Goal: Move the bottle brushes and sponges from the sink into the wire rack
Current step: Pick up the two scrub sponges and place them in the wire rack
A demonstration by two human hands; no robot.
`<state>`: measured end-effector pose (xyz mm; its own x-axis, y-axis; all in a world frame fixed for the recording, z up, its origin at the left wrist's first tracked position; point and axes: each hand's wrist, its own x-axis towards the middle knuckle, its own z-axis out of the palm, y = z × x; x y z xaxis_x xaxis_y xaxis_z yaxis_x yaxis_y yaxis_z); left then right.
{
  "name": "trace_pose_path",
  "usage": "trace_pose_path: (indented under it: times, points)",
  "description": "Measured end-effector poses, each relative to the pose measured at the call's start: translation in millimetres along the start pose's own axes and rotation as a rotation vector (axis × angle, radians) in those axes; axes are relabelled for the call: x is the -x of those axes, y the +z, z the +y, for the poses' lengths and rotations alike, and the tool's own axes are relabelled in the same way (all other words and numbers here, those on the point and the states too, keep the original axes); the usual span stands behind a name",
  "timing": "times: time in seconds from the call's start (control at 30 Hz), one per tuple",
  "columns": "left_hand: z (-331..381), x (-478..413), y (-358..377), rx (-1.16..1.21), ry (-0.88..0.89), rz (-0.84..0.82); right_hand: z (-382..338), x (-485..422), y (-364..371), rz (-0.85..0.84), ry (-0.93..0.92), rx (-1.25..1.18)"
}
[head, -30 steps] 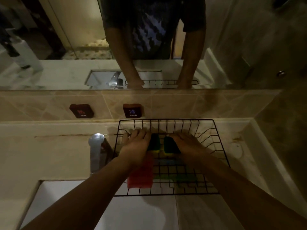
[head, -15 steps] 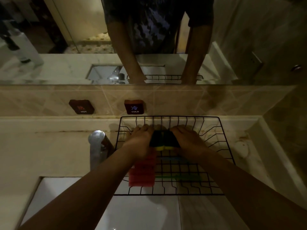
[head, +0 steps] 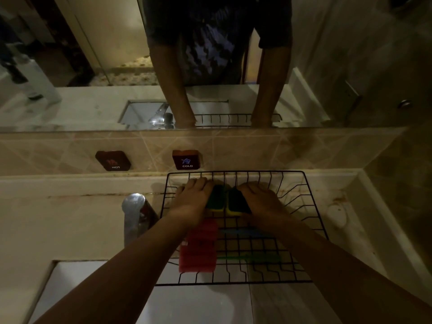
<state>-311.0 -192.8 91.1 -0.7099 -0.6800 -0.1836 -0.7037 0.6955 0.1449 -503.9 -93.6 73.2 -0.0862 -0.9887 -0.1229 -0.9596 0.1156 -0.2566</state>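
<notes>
A black wire rack (head: 313, 211) sits on the counter, its front overhanging the white sink (head: 198, 305). Inside its far part, my left hand (head: 192, 199) grips a green-and-yellow sponge (head: 216, 198). My right hand (head: 261, 202) grips a second green-and-yellow sponge (head: 236, 203). The two sponges stand side by side, touching. A red ribbed sponge (head: 198, 246) lies in the rack's left front. A blue brush (head: 245, 232) and a green brush (head: 252, 257) lie across the rack floor, dim and partly hidden by my right arm.
A chrome faucet (head: 133, 213) stands just left of the rack. HOT (head: 113, 160) and COLD (head: 186, 160) buttons sit on the tiled backsplash under a mirror. A small round white item (head: 335, 213) lies on the counter right of the rack.
Both hands have pushed the two green sponges together and slid them toward the rack's far side. The red sponge and the brushes have not moved.
</notes>
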Motion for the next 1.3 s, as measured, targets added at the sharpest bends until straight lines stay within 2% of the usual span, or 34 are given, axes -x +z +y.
trace_pose_path:
  times: [0.37, 0.83, 0.97, 1.3]
  points:
    - [-1.5, -8.2, 31.2, 0.015, -0.051, -0.045, 0.1, -2.9, 13.6, 0.069, -0.058, 0.026]
    - [-3.0, -9.0, 33.9, 0.100, -0.050, -0.023, 7.4, -0.4, 15.8, 0.125, -0.117, -0.132]
    - [-4.1, -9.4, 38.9, 0.048, -0.039, -0.011, 7.5, -0.2, 15.5, 0.116, -0.132, -0.155]
    - [-3.5, -4.0, 39.8, 0.099, -0.021, 0.024, 6.1, -2.5, 23.1, 0.124, -0.105, -0.229]
